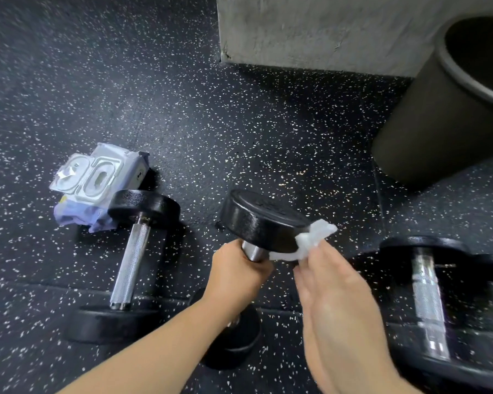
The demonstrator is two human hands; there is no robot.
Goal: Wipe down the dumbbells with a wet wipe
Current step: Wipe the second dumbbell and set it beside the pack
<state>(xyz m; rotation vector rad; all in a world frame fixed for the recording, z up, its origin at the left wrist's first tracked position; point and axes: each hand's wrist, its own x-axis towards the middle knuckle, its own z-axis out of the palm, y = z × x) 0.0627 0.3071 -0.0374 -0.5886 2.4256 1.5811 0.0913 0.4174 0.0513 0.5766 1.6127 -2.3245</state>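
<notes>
Wiping now: the job looks about in the middle. One dumbbell is up in the hands, and the wipe is on its top end.
Pack of wipes (pixel 97 186): it lies on the floor (pixel 239 123) at the far left with its lid flipped open. It is right beside the left dumbbell.
Left dumbbell (pixel 131 263): it lies on the floor with no hand on it. I cannot tell if it is clean yet.
Left hand (pixel 236 277): the fingers are curled tight round the shiny bar, just under the top end. The arm comes up from the bottom left.
Held dumbbell (pixel 262 223): it is tilted, with one black end up high and the other end down low. I cannot tell if the low end sits on the floor.
Wet wipe (pixel 310 240): it is white and scrunched up. It touches the right edge of the top end.
Right hand (pixel 339 302): the fingers are straight and close together, and they push the wipe onto the black end. The thumb is hidden and the hand is a bit blurry.
Right dumbbell (pixel 427 302): it lies on the floor and looks blurry. I cannot tell if it is wiped.
Bin (pixel 439 118): it is black and stands at the back right.
Left to do: I think the bar and the low end of the held dumbbell, and maybe the others.
</notes>
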